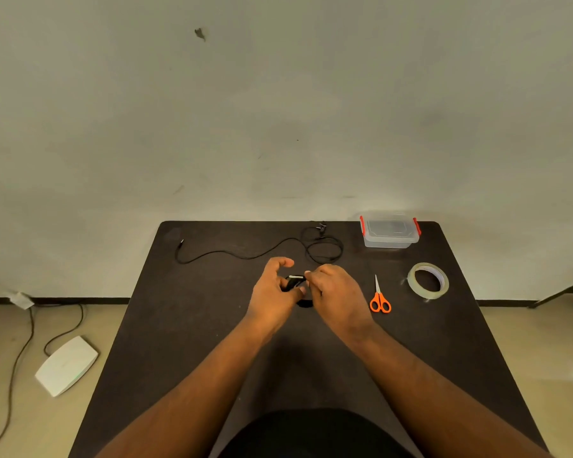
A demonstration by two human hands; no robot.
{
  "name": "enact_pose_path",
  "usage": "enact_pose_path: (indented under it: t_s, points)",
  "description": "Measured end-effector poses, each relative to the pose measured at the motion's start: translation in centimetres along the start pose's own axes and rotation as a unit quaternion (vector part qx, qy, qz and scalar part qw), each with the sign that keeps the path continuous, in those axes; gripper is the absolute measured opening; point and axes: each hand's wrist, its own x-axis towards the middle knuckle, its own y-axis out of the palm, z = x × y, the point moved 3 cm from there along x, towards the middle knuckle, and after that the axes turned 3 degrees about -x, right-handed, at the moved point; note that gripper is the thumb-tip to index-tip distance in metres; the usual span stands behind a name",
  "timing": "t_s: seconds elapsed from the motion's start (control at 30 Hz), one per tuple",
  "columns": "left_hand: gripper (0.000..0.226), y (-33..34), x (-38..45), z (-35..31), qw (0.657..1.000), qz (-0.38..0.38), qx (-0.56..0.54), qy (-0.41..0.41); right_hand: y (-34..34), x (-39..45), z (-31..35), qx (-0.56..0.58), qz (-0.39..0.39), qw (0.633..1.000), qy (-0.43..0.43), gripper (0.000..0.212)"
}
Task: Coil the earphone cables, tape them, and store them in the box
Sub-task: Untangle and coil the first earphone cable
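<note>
both hands meet over the middle of the dark table (186, 325). the left hand (272, 292) and the right hand (336, 294) pinch a small black coiled earphone bundle (293, 283) between them, a pale strip of tape (296, 277) across its top. behind them a second earphone cable (255, 254) lies loose, uncoiled, trailing toward the far left. the clear box (390, 230) with red clips sits shut at the far right corner. orange scissors (379, 297) lie just right of the hands, the tape roll (427, 280) beyond them. a white device (67, 365) rests on the floor.
</note>
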Motion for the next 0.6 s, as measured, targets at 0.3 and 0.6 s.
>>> enact_pose_path:
  t_s: [0.3, 0.6]
  points:
    - [0.018, 0.0, 0.0, 1.5, 0.971, -0.093, 0.219, 0.035, 1.5, 0.0, 1.3, -0.072, 0.133, 0.987, 0.061, 0.022]
    - [0.022, 0.3, 0.2, 2.9, 0.977, -0.016, 0.198, 0.079, 1.7, -0.1, 0.7, 0.042, 0.141, 0.987, 0.07, 0.024]
